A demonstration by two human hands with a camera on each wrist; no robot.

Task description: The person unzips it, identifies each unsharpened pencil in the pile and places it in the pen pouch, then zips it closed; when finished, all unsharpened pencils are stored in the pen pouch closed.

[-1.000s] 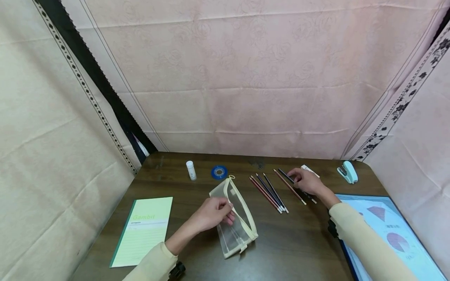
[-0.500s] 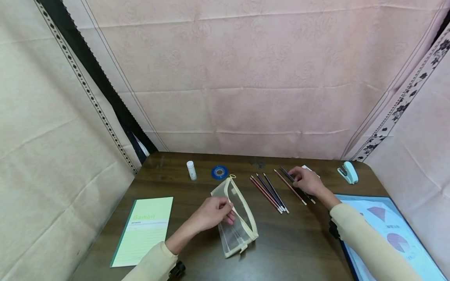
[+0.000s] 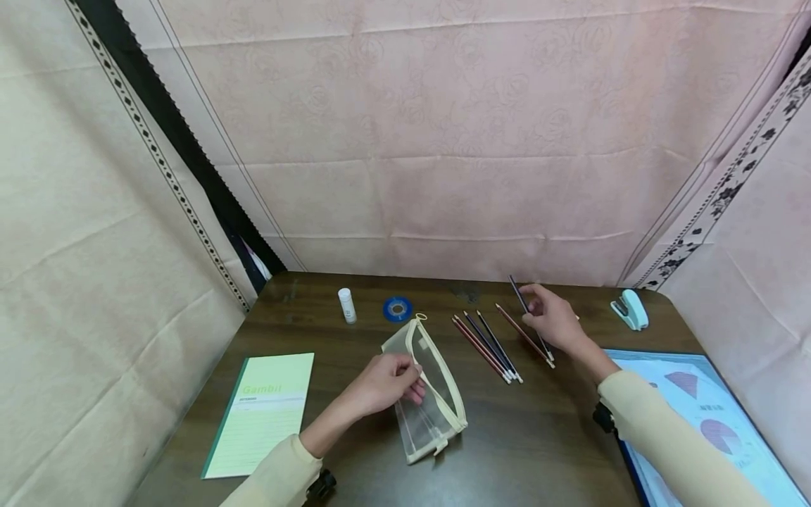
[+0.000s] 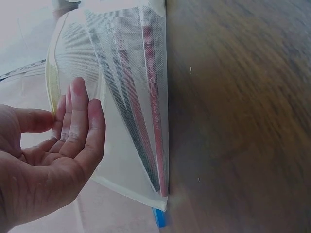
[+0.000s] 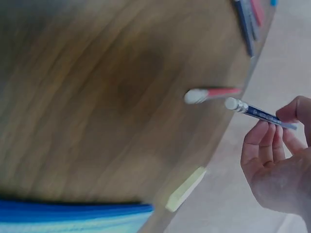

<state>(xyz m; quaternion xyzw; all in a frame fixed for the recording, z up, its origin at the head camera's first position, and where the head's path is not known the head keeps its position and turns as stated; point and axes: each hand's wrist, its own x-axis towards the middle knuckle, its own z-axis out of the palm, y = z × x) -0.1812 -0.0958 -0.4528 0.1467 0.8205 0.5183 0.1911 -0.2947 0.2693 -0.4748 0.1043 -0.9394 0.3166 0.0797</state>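
Observation:
My left hand (image 3: 383, 384) pinches the rim of a cream mesh pencil pouch (image 3: 408, 440), which stands with its zipper undone. Several red and dark pencils (image 4: 154, 92) show through the mesh in the left wrist view. Between the thumb and fingertips of my right hand (image 3: 554, 320) is a dark pencil (image 5: 262, 114), tilted, its white eraser end toward me. Just left of it a red pencil (image 3: 521, 334) lies on the table. Further left, several red and dark pencils (image 3: 486, 346) lie side by side, beyond the pouch's right edge.
A glue stick (image 3: 346, 306) and a roll of blue tape (image 3: 397, 309) are at the back. Left lies a green notebook (image 3: 260, 415). At right are a mint stapler (image 3: 630, 310), a blue chart folder (image 3: 690, 415) and a pale block (image 5: 186, 189), mostly hidden behind my right hand in the head view.
My right hand has lifted the dark pencil off the table, its tip rising and moving toward the back. The left hand and the pouch have stayed in place.

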